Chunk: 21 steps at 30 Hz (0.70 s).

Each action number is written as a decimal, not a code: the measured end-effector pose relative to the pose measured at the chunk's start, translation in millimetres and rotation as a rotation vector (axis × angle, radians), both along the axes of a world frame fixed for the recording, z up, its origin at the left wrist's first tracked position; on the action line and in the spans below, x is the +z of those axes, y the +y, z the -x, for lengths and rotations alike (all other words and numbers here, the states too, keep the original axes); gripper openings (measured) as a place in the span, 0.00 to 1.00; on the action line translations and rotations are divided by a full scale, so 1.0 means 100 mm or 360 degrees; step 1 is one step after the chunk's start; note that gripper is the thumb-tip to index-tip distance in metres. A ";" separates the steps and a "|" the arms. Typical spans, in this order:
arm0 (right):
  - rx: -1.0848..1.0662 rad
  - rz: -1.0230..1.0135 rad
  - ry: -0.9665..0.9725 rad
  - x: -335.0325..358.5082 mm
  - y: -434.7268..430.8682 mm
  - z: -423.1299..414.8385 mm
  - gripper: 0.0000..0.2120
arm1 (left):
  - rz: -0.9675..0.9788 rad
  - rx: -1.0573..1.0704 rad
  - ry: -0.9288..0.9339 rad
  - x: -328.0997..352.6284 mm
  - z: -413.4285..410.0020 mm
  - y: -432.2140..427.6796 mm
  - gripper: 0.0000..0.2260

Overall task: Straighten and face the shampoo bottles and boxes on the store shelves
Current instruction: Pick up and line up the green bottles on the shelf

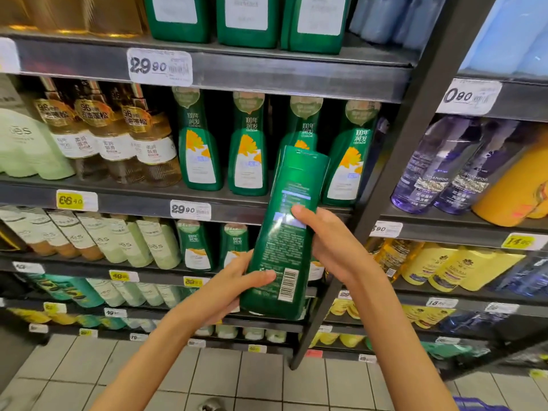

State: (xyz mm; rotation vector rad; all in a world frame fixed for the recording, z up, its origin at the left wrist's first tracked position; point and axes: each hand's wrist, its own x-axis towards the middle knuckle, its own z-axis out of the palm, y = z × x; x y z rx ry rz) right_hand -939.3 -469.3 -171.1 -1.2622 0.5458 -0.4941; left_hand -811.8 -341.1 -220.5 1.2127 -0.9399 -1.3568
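dark metal shelving [296, 81] fills the view, stocked row on row with bottles. on the shelf at chest height stands a row of four green shampoo bottles [200, 143], labels forward, with amber gold-capped bottles [115, 137] to their left and pale green ones [23, 146] at the far left. across the upright post [394, 161], purple shampoo bottles [439, 164] lean beside an orange one [513, 185]. pale floor tiles [213, 381] show at the bottom.

in front of the green row, off the shelf, the person holds a green bottle [284, 232] tilted slightly right, cap end up, its back label and barcode turned toward the camera. it partly covers the third bottle of the row.

the left hand [234, 283] wraps the bottle's lower left edge, thumb pressed across the back near the barcode, fingers curled behind. the right hand [329, 241] clasps the right edge higher up, thumb laid on the label, fingers hidden behind.

a white price tag [160, 66] reads 29.90; a yellow tag [75, 200] sits lower left.
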 end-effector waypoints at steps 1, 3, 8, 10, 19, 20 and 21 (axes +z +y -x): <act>-0.0005 -0.0005 -0.0010 -0.01 0.01 -0.02 0.14 | -0.0010 0.0026 0.0030 0.00 -0.01 0.01 0.21; -0.0052 0.0004 -0.0059 -0.04 0.02 -0.05 0.11 | 0.0061 0.0180 -0.0264 -0.01 0.04 0.05 0.23; -0.0283 0.0084 0.0075 -0.12 0.15 -0.23 0.14 | 0.0123 0.0766 -0.1379 -0.10 0.41 -0.02 0.47; -0.0297 0.0106 0.0089 -0.12 0.18 -0.24 0.17 | 0.0172 0.0866 -0.1301 -0.09 0.41 -0.08 0.40; 0.0192 -0.0257 -0.0162 -0.23 0.02 -0.07 0.17 | 0.0081 -0.0232 0.0307 -0.04 0.03 0.06 0.21; 0.0161 -0.0234 -0.0200 -0.24 0.01 -0.07 0.16 | 0.0024 -0.0184 0.0296 -0.03 0.03 0.06 0.21; 0.0125 -0.0166 -0.0197 -0.24 0.01 -0.07 0.16 | -0.0013 -0.0077 0.0222 -0.04 0.02 0.05 0.20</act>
